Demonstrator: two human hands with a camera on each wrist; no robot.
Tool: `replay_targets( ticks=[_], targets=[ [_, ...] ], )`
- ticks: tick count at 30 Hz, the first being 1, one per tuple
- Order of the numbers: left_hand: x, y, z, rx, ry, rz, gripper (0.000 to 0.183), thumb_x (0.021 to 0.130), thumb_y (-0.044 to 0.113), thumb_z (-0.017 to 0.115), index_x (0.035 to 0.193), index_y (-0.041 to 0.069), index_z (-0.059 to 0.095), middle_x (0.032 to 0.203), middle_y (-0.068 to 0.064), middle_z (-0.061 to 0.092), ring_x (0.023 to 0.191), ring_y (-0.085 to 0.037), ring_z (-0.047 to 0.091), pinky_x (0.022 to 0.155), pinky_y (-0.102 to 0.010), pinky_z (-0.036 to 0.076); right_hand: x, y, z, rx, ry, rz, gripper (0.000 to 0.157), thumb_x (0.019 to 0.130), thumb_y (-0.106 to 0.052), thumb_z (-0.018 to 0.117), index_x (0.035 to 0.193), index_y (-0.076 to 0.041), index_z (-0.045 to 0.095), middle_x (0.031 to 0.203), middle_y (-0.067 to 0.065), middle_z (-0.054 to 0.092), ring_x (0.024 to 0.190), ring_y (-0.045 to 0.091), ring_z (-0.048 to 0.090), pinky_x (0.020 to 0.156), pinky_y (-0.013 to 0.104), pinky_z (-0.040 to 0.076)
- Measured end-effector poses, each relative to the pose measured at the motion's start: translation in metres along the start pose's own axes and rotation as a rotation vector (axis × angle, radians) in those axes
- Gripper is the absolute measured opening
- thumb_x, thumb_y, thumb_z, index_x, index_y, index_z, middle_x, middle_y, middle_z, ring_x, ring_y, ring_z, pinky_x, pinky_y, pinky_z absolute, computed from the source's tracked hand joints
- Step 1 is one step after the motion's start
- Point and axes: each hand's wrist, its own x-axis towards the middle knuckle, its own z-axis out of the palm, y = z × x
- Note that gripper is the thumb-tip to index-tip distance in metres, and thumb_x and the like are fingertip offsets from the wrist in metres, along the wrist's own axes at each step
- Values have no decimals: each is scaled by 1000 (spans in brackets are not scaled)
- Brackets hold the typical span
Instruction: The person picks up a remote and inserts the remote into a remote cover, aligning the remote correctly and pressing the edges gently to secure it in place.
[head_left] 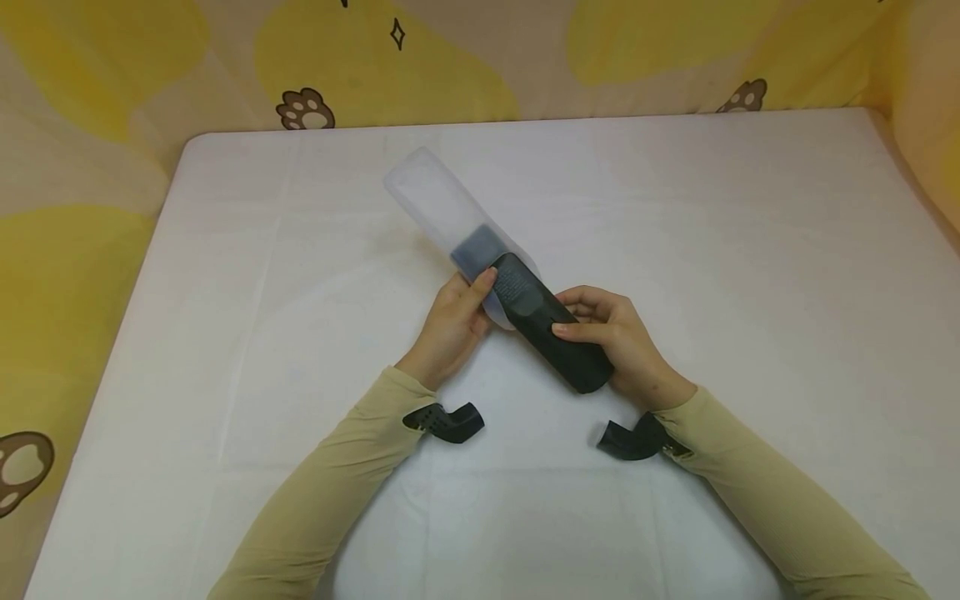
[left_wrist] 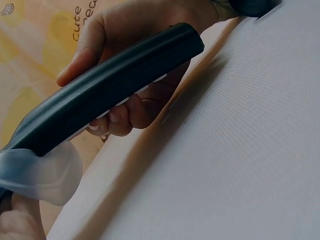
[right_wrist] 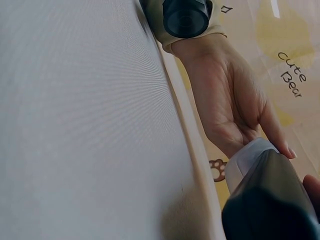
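Observation:
A long, gently curved black handle (head_left: 558,342) with a ridged patch slants over the white table. At its upper end, a dark rectangular part (head_left: 480,250) shows through a long translucent plastic cover (head_left: 431,187). My left hand (head_left: 453,321) holds the cover near where it meets the handle, thumb on top and the other fingers mostly hidden beneath. With my right hand (head_left: 611,333) I grip the handle's lower half, thumb above. The left wrist view shows the right fingers (left_wrist: 117,117) curled under the handle. In the right wrist view, the handle (right_wrist: 272,200) hides the left fingertips.
The white-covered table (head_left: 225,333) extends around both hands. A yellow and cream patterned cloth (head_left: 525,58) hangs behind its far edge and at the sides. Black wrist cameras (head_left: 457,423) stick out from both sleeves.

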Motion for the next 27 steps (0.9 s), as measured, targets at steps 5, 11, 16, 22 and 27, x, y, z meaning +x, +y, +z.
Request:
replay_targets(
  ticks=[5,11,16,22,27],
  targets=[
    [0,0,1,8,-5,3,36,102,4,32,136,-9,29,130,-13,44,117,-14,47,107,-33,33,0,0,0,1,3,-8,25,80,7,64,102,-4,64,85,7,66,74,16,62,65,26,54],
    [0,-1,2,5,-4,5,32,102,4,32,132,-7,33,126,-9,47,115,-13,49,105,-32,35,0,0,0,3,4,-10,24,80,6,64,102,-4,64,85,7,66,75,17,62,66,26,54],
    [0,-2,2,6,-10,6,30,102,3,32,130,-6,35,124,-9,49,114,-13,49,101,-30,37,0,0,0,5,5,-14,24,80,6,64,102,-4,64,85,7,66,75,17,62,66,26,54],
    [-1,-2,3,16,-18,-2,32,102,4,32,133,-7,33,126,-10,47,114,-13,50,99,-30,39,0,0,1,10,10,-13,24,80,7,64,101,-4,64,85,7,66,75,17,62,66,26,54],
    [-2,-1,3,14,-24,-11,34,102,4,32,134,-8,31,129,-12,45,115,-13,49,100,-30,39,0,0,1,20,17,-12,24,80,8,63,100,-5,64,83,6,66,74,16,62,65,25,54]
  ],
)
